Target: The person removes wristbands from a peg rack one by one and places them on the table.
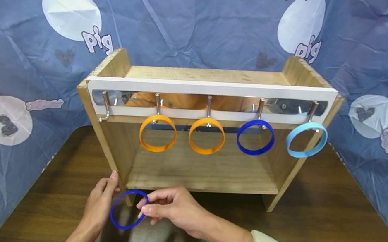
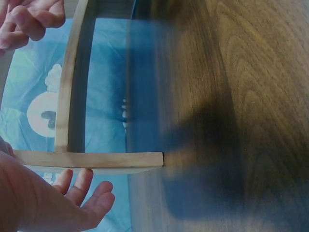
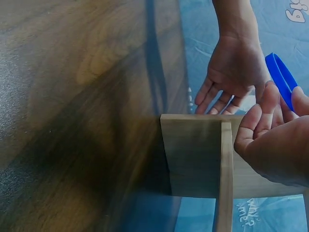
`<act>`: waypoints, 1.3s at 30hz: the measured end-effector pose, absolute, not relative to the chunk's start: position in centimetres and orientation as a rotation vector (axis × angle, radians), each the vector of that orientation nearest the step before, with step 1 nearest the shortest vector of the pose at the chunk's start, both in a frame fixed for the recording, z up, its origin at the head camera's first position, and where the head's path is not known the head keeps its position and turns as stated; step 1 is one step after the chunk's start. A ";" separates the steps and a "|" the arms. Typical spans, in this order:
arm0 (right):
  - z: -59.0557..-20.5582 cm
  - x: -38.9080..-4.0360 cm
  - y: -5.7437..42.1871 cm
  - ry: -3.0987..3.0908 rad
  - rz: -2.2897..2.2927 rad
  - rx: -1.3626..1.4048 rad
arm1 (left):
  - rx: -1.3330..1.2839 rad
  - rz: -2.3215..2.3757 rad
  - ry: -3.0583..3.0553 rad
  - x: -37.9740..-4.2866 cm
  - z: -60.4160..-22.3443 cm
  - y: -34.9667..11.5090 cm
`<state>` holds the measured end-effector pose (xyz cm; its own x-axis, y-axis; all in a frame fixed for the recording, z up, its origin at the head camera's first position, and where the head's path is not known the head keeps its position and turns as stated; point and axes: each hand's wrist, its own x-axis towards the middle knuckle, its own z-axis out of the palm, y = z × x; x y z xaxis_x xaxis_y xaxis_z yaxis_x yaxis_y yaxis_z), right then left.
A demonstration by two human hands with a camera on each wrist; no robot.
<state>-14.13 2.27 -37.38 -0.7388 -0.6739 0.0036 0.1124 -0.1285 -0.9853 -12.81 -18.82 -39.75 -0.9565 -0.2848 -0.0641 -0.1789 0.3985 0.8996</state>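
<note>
My right hand (image 1: 174, 210) pinches a thin dark blue ring (image 1: 113, 218) at its right side, between thumb and fingers. It holds the ring in front of the lower left corner of a wooden shelf (image 1: 204, 179). In the right wrist view the same ring (image 3: 279, 77) stands tilted, its far edge close to the other palm. My left hand (image 1: 101, 199) is at the shelf's left side panel, one fingertip on the front edge. Its loosely extended fingers (image 2: 79, 186) lie along the panel's outer side in the left wrist view.
Along the shelf's white rail (image 1: 199, 86) are several metal hooks. Two orange rings (image 1: 155, 148), another dark blue ring (image 1: 253, 151) and a light blue ring (image 1: 303, 155) hang there, right of the leftmost hook (image 1: 107, 108). The shelf stands on a brown wooden table (image 1: 336, 226) before a blue cloth (image 1: 208, 23).
</note>
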 end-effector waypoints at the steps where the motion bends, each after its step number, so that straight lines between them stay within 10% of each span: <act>1: -37.4 -14.1 2.3 1.617 -1.916 -0.631 | 0.425 -1.613 -2.537 -12.8 -39.8 -18.8; 39: -41.5 -13.0 3.8 1.713 -1.776 -0.484 | 0.421 -1.661 -2.539 -12.8 -39.7 -18.7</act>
